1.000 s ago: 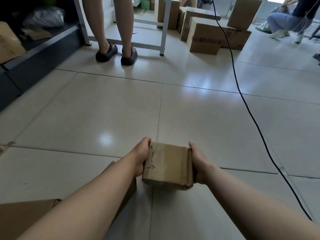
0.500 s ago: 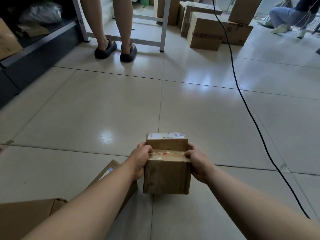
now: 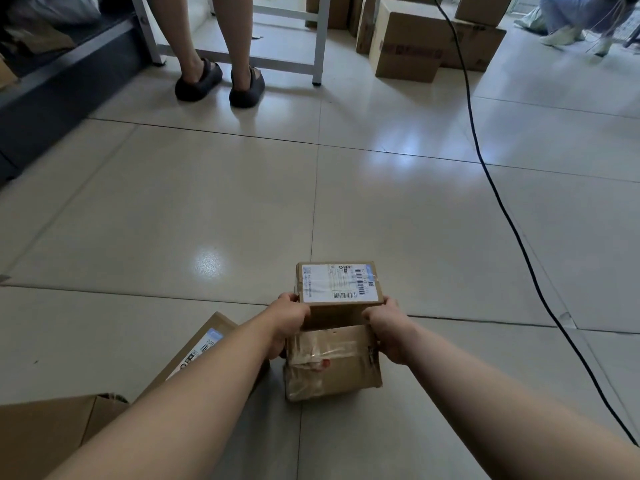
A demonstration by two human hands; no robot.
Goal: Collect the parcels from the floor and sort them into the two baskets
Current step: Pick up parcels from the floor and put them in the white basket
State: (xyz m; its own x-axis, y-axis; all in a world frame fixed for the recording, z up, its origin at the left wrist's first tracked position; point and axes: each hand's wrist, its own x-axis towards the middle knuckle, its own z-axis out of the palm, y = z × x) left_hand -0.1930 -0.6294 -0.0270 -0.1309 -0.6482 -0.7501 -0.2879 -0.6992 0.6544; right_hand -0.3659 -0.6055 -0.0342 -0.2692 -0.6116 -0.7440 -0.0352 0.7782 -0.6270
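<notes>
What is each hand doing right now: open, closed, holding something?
Left hand: grips the taped parcel, left side.
Right hand: grips the same parcel, right side.

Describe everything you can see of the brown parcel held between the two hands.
The parcel is a brown cardboard box, worn and creased. Its far face, turned up, carries a white shipping label with barcodes. Its near face is crossed by crinkled clear tape with a red mark. The left hand grips its left side and the right hand its right. It is tilted over the tiled floor.
</notes>
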